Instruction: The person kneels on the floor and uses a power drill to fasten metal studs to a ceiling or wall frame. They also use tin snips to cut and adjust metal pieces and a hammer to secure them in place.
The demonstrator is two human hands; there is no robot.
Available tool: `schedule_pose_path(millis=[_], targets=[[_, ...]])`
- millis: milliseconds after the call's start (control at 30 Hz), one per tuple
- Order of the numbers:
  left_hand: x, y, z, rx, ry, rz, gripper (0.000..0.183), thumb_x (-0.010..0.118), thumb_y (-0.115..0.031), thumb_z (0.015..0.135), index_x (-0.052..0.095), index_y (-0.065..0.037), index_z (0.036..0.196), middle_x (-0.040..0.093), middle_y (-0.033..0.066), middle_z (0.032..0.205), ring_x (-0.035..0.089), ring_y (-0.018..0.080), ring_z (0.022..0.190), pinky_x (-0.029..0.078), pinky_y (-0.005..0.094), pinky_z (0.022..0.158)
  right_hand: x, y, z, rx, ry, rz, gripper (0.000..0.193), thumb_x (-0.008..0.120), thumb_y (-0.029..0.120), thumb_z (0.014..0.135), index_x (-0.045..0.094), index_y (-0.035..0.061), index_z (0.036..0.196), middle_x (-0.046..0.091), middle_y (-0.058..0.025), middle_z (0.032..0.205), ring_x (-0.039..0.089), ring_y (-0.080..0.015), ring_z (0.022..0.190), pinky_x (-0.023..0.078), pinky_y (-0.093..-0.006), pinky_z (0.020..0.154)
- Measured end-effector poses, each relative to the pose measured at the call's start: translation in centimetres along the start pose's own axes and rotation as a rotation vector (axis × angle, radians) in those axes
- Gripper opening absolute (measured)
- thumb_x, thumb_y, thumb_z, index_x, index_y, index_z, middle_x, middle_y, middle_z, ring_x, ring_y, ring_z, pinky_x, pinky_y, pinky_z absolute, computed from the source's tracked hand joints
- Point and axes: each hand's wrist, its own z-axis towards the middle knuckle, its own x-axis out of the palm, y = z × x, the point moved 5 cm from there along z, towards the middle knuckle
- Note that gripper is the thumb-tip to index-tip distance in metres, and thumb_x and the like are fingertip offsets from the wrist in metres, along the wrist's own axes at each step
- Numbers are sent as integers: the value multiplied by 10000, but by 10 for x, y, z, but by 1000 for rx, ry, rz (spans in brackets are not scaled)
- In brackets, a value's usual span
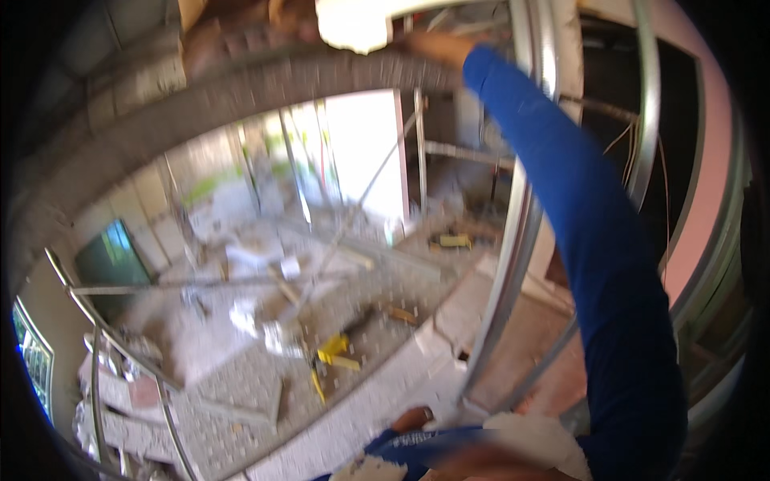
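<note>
My right arm, in a long blue sleeve (577,176), reaches up past a metal stud to the top of the view. There my right hand (437,50) is smeared by motion, beside a bright white piece (353,24) whose kind I cannot make out. Whether the fingers grip it does not show. At the lower edge a blurred skin-coloured shape (493,463) may be my left hand; its fingers cannot be made out. Next to it are blue cloth (409,441) and rough white patches (537,439).
An upright metal stud (509,264) stands close on the right. A rough beam (265,104) crosses overhead. Metal scaffold tubes (120,345) rise at the left. Below, yellow tools (333,350), white bags (277,333) and debris lie about. A dark glossy panel (116,260) leans far left.
</note>
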Motion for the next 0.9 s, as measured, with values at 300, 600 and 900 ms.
schedule_pose_path(millis=[300, 600, 900], targets=[[-42, -9, -27, -312, -7, -189, 392, 702, -383, 886, 717, -37, 1072, 723, 215, 1047, 695, 376, 1006, 543, 446, 878, -19, 34, -36, 185, -179, 41, 866, 490, 698, 927, 555, -40, 1374, 655, -233, 1251, 647, -309, 1086, 467, -389, 988], [-81, -14, -34, -383, -38, -178, 390, 708, -375, 886, 718, -34, 1075, 727, 213, 1040, 699, 368, 1000, 546, 437, 875, -36, 28, -47, 156, -479, 267, 928, 408, 708, 962, 427, -79, 1455, 503, -309, 1438, 465, -417, 1376, 370, -429, 1137], [-101, -8, -37, -390, -26, -198, 389, 714, -367, 886, 720, -30, 1079, 731, 212, 1032, 703, 360, 994, 548, 428, 871, -116, -20, -72, 272, -684, -28, 950, 432, 700, 951, 392, -97, 1468, 473, -325, 1457, 448, -417, 1390, 351, -436, 1156]])
